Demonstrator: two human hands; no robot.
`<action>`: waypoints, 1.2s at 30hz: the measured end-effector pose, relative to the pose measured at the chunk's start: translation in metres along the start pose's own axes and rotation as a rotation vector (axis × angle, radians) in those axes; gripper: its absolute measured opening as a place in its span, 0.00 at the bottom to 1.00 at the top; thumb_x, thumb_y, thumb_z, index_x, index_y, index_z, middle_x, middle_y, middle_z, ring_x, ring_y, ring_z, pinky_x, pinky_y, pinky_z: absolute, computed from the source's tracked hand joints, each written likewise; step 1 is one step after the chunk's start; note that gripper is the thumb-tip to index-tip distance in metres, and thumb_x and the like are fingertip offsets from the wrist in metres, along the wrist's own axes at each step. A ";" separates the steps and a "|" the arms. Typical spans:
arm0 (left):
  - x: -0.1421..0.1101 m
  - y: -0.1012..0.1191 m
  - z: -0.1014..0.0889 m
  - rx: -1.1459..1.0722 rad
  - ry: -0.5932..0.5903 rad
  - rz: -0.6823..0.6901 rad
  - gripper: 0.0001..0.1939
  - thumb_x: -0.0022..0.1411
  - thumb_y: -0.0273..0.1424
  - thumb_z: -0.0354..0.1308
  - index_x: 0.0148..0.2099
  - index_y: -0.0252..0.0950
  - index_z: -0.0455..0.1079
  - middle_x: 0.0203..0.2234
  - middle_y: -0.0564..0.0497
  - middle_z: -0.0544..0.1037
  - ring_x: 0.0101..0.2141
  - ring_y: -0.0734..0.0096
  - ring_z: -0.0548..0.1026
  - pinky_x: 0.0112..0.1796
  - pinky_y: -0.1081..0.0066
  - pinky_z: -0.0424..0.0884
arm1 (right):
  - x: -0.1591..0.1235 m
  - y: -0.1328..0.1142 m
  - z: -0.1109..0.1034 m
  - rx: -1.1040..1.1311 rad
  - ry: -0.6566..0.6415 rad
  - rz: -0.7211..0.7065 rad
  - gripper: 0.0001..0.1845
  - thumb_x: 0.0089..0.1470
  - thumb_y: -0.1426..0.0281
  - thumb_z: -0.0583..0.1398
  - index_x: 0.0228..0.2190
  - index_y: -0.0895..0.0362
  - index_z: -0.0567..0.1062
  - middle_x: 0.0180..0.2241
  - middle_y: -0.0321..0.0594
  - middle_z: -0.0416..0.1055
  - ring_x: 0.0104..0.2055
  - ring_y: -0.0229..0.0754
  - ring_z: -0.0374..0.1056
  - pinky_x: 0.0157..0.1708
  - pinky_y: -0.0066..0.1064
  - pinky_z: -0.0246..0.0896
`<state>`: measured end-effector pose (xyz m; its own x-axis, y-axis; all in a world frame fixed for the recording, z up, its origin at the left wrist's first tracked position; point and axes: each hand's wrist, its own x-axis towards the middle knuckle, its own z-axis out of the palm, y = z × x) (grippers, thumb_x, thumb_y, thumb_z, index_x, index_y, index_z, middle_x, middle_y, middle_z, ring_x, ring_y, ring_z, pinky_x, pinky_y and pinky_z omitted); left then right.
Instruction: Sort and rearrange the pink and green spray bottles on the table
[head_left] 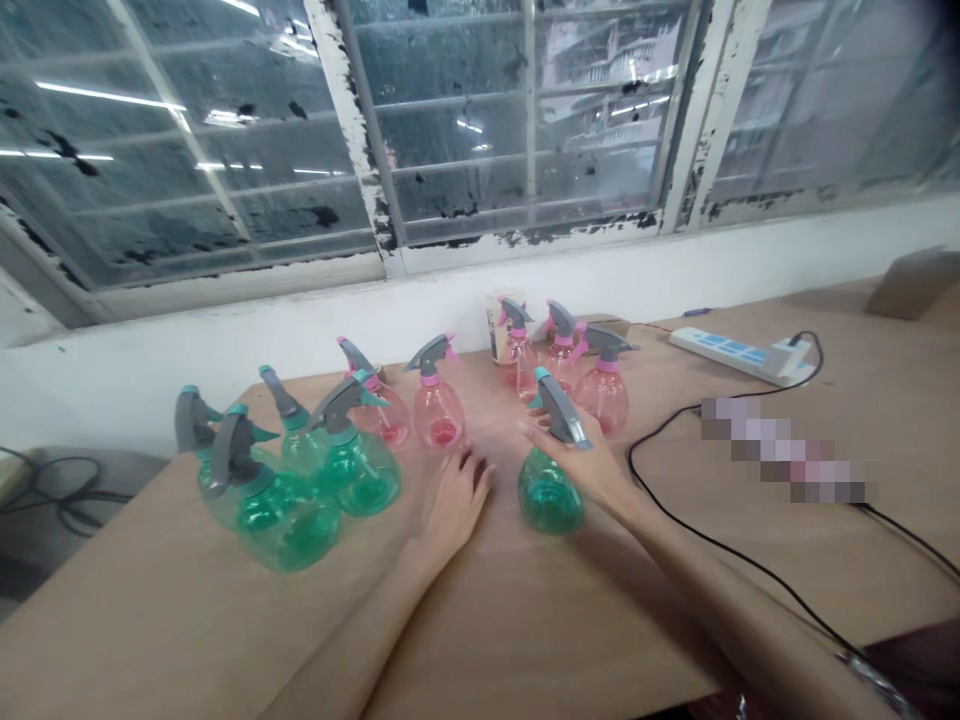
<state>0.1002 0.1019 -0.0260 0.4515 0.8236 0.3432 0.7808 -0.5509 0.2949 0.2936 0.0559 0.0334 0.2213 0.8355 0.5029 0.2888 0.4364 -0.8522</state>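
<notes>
My right hand (pixel 592 455) is wrapped round the neck of a green spray bottle (pixel 551 492) with a grey and teal trigger head. That bottle stands near the middle of the table, its base at or close to the surface. To its left, my left hand (pixel 454 497) rests on the tabletop holding nothing, with thumb and fingers apart and loosely bent. Several other green spray bottles (pixel 364 475) are grouped at the left. Just beyond my left hand stands a pink spray bottle (pixel 439 410), with another pink spray bottle (pixel 386 415) beside it.
Behind my right hand are three more pink bottles (pixel 606 395) and a pale printed container (pixel 496 330). A white power strip (pixel 739 355) lies at the right, and a black cable (pixel 705 535) loops across the table (pixel 480 640). Barred windows (pixel 450 120) rise behind the back wall.
</notes>
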 end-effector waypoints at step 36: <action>0.000 0.003 -0.003 0.145 -0.028 0.067 0.19 0.67 0.38 0.46 0.53 0.35 0.69 0.55 0.42 0.70 0.57 0.57 0.65 0.56 0.55 0.63 | -0.002 -0.009 -0.002 -0.028 -0.020 -0.006 0.04 0.47 0.70 0.60 0.29 0.55 0.71 0.25 0.35 0.70 0.27 0.42 0.72 0.27 0.30 0.64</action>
<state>0.1018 0.1000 -0.0223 0.5147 0.7905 0.3320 0.8018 -0.5809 0.1401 0.2928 0.0495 0.0402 0.2005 0.8397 0.5046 0.3160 0.4321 -0.8446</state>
